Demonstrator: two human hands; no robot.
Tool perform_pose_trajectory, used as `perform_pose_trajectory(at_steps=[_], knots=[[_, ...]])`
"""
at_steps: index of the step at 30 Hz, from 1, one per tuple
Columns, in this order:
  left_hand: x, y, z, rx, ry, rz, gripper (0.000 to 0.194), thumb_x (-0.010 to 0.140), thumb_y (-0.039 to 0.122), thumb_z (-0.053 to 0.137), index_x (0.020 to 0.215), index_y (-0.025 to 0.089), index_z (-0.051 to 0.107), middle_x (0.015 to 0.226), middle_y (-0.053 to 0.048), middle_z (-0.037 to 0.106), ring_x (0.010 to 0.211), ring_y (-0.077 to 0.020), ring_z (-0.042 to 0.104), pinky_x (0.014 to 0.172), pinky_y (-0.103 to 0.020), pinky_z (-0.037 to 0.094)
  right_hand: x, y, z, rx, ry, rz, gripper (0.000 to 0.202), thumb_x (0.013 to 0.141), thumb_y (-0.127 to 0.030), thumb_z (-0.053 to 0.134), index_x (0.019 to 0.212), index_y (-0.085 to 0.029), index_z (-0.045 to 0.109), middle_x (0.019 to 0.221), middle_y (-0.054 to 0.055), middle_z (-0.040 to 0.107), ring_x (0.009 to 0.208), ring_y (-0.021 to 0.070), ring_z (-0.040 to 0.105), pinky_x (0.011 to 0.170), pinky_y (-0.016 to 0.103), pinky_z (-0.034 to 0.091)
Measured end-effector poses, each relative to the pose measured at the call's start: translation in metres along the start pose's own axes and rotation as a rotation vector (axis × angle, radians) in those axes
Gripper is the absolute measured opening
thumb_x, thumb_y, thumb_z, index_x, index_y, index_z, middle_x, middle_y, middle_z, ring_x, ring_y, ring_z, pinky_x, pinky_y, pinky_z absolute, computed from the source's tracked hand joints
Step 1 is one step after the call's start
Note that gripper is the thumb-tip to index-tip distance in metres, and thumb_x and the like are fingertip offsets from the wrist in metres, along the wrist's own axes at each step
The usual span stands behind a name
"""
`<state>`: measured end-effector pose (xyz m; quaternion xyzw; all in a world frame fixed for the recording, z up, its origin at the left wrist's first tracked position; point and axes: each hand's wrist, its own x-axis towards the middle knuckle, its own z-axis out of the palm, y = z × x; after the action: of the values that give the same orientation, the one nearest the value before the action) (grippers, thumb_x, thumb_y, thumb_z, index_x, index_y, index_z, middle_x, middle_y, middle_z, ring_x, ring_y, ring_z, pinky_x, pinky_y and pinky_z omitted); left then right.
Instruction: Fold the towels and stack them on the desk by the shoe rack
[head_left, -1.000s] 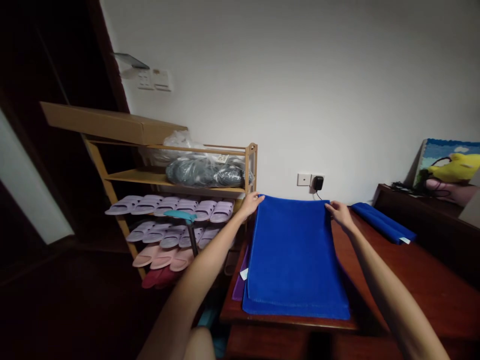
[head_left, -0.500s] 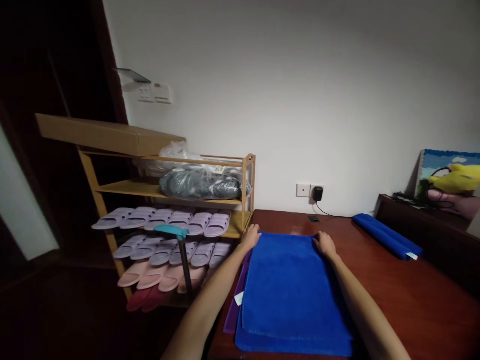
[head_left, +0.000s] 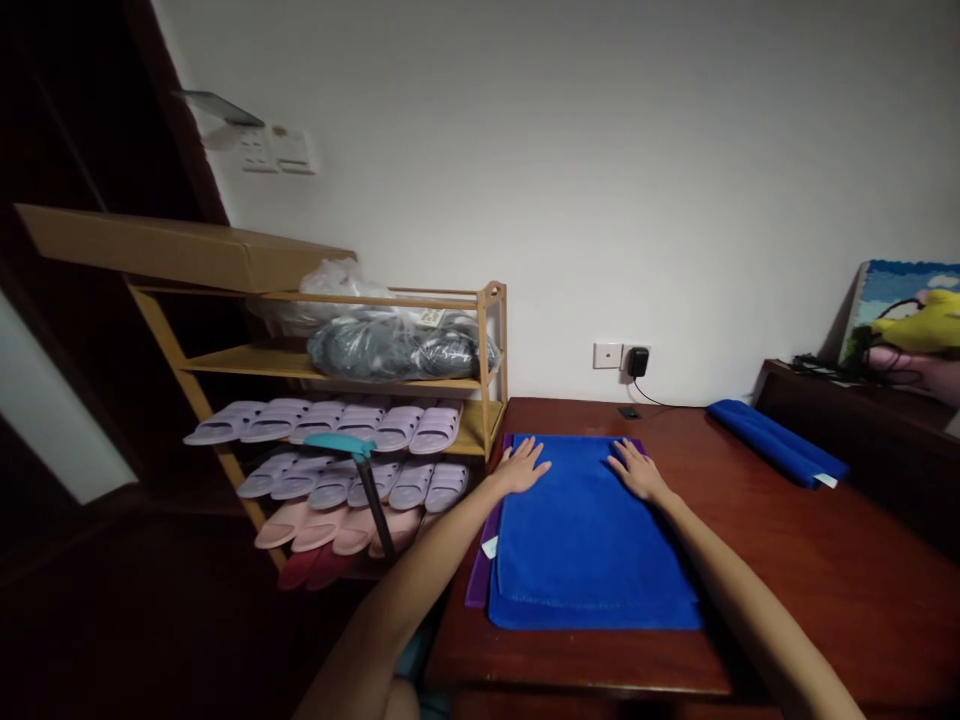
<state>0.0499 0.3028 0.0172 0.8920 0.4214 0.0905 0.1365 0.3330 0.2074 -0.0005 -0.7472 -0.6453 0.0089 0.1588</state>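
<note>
A folded blue towel (head_left: 585, 540) lies flat in front of me, its lower layer reaching a little past the upper one at the near edge. Beneath it, a purple cloth (head_left: 480, 572) shows along the left side and at the far right corner. A white tag (head_left: 490, 547) sticks out at the blue towel's left edge. My left hand (head_left: 523, 466) rests flat on the towel's far left corner, fingers spread. On the far right corner lies my right hand (head_left: 634, 470), also with fingers apart.
The towels lie on a reddish-brown wooden table (head_left: 780, 560). Farther right is a rolled blue towel (head_left: 776, 440). Left of the table stands a wooden shoe rack (head_left: 491, 370) with several slippers (head_left: 435, 428), a teal-topped handle (head_left: 341, 446) before it. A black adapter (head_left: 637, 362) is plugged into the wall.
Both hands have gone from gripping the blue towel's far corners to lying flat on it with fingers spread. The towel has shifted away from the table's near edge. The view has tilted slightly.
</note>
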Motion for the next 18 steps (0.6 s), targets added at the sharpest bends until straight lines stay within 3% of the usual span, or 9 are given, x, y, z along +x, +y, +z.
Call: perform_pose_trajectory(at_steps=[2,4,7,9,14,18], knots=[[-0.011,-0.005,-0.002,-0.012,0.086,-0.015,0.058,0.094,0.046,0.037,0.141,0.013,0.038,0.153,-0.018,0.023,0.141,-0.0299,0.02,0.112,-0.051,0.019,-0.016,0.004,-0.009,-0.004,0.058,0.039,0.064,0.094,-0.056,0.02,0.139,-0.014,0.04,0.146,0.015,0.034,0.134,0.0246,0.033,0.105,0.042,0.03],[-0.032,-0.013,-0.005,-0.035,0.172,-0.007,0.047,0.094,0.034,0.039,0.135,0.012,0.045,0.147,-0.018,0.036,0.136,-0.0281,0.034,0.11,-0.045,0.027,-0.043,0.011,-0.019,-0.011,0.098,0.06,0.06,0.094,-0.052,0.021,0.129,-0.012,0.048,0.135,0.018,0.045,0.124,0.028,0.043,0.098,0.044,0.035],[-0.068,-0.029,-0.009,-0.088,0.249,0.04,0.036,0.092,0.02,0.036,0.122,0.015,0.056,0.128,-0.012,0.058,0.12,-0.0225,0.054,0.104,-0.036,0.038,-0.095,0.026,-0.028,-0.003,0.078,-0.001,0.048,0.094,-0.048,0.025,0.115,-0.017,0.056,0.117,0.015,0.057,0.107,0.0246,0.054,0.09,0.039,0.04],[-0.085,-0.037,-0.012,-0.124,0.263,0.071,0.034,0.092,0.02,0.036,0.117,0.018,0.059,0.121,-0.009,0.064,0.113,-0.021,0.058,0.1,-0.034,0.042,-0.128,0.034,-0.03,0.025,0.035,-0.074,0.044,0.094,-0.045,0.027,0.117,-0.02,0.055,0.119,0.012,0.058,0.107,0.0222,0.056,0.092,0.038,0.041],[-0.079,-0.044,-0.018,-0.168,0.215,0.095,0.037,0.095,0.031,0.033,0.117,0.019,0.06,0.125,-0.007,0.062,0.117,-0.02,0.056,0.101,-0.032,0.041,-0.174,0.039,-0.028,0.084,-0.047,-0.101,0.055,0.095,-0.049,0.023,0.142,-0.023,0.036,0.145,0.009,0.04,0.133,0.0214,0.039,0.107,0.046,0.031],[-0.064,-0.045,-0.012,-0.144,0.079,0.094,0.049,0.094,0.034,0.034,0.138,0.016,0.043,0.147,-0.01,0.04,0.135,-0.0218,0.037,0.112,-0.037,0.026,-0.186,0.039,-0.036,0.064,-0.126,-0.15,0.06,0.095,-0.054,0.022,0.148,-0.026,0.027,0.152,0.005,0.026,0.142,0.0188,0.021,0.113,0.046,0.023]])
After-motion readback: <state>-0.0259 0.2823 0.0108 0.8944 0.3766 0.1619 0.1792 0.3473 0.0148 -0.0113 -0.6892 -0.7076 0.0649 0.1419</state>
